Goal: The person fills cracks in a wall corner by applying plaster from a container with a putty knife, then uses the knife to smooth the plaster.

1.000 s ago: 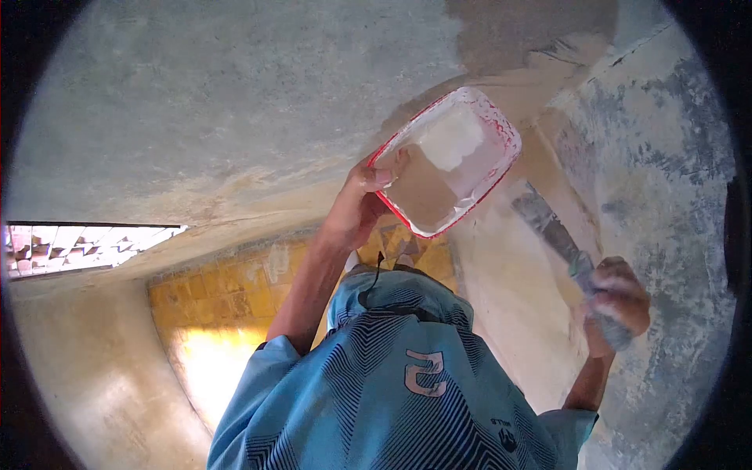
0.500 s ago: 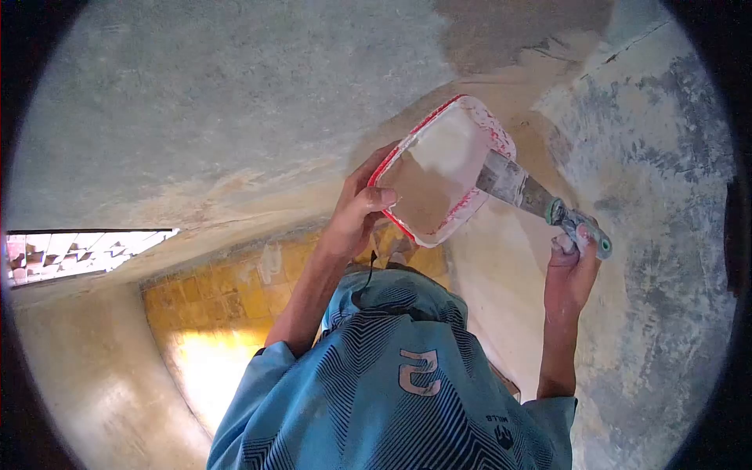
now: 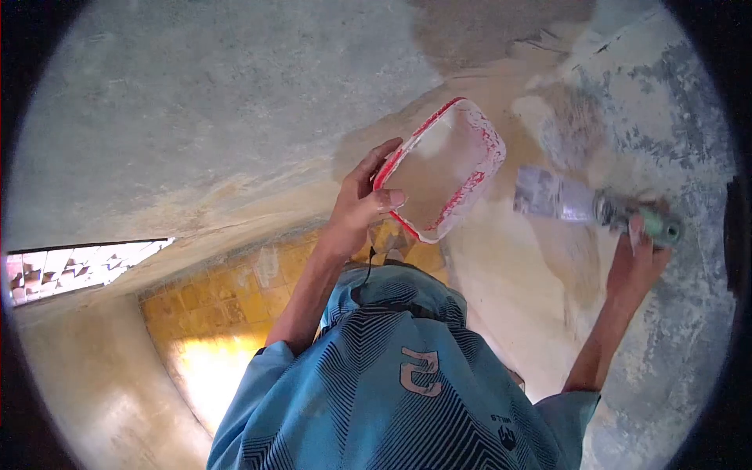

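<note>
**Putty tray and knife held up at a patchy wall**

A grey plastered wall (image 3: 196, 102) fills most of the view. On its right side it is streaked with pale, uneven filler. Below it is the person's blue patterned shirt (image 3: 392, 392), and beside that a yellow tiled floor (image 3: 211, 305).

The putty tray (image 3: 439, 168) is raised near the middle of the view. It is a shallow rounded rectangle with a red rim, tilted, and its inside is smeared white and dull grey.

The left hand (image 3: 356, 207) grips the tray's lower corner, with the thumb pressed over the rim and the fingers curled behind it.

Just right of the tray, not touching it, is the putty knife (image 3: 564, 200). Its broad blade is coated with pale filler and its handle is green. It lies roughly level against the wall.

The right hand (image 3: 638, 266) has its fingers wrapped closed around the handle.
</note>
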A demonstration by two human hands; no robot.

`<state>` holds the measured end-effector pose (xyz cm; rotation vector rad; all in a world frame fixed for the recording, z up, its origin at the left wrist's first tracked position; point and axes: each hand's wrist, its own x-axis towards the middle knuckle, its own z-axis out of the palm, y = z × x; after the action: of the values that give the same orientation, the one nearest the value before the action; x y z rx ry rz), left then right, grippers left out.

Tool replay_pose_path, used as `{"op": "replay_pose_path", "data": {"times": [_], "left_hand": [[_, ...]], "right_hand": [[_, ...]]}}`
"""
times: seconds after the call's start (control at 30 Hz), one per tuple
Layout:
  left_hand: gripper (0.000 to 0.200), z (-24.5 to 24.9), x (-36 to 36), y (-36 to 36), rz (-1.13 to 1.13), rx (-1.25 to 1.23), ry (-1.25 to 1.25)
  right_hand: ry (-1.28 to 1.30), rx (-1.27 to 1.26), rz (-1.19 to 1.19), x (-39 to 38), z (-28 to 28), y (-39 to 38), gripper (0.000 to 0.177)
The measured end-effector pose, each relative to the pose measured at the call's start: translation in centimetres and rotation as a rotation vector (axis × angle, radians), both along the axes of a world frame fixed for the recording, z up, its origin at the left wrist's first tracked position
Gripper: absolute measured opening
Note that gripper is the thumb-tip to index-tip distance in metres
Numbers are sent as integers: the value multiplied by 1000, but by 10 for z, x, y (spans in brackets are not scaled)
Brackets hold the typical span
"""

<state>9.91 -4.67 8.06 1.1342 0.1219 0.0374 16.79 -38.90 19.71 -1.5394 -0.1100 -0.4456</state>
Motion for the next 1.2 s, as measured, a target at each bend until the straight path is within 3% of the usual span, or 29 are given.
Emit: {"op": "replay_pose_path", "data": {"times": [0.07, 0.13, 0.23, 0.33, 0.43, 0.53, 0.63, 0.83, 0.93, 1.2], "left_hand": [[89, -2, 0, -1, -29, -33, -4], [87, -2, -1, -4, -31, 34, -27], [85, -3, -4, -6, -50, 103, -21], [85, -3, -5, -9, -46, 115, -21], [86, -8, -6, -11, -30, 140, -11], [85, -11, -6, -9, -44, 132, 27], [80, -13, -9, -8, -48, 147, 44], [56, -11, -9, -1, -74, 112, -6], [46, -18, -9, -1, -21, 168, -76], [37, -23, -12, -3, 23, 146, 3]], "right_hand": [[-44, -472, -15, 4, 35, 42, 51], [-104, -663, 320, 10, 61, 78, 47], [-16, -971, 632, 21, 77, 109, 36], [-226, -1405, 813, 26, 79, 143, 38], [-206, -1542, 1025, 24, 73, 169, 38], [-522, -1468, 1050, 22, 49, 174, 40], [-320, -1590, 1198, 19, 52, 201, 43], [-156, -1650, 1308, 21, 44, 225, 43], [-268, -1533, 1265, 20, 33, 221, 44], [-124, -1542, 1280, 18, 42, 236, 49]]}}
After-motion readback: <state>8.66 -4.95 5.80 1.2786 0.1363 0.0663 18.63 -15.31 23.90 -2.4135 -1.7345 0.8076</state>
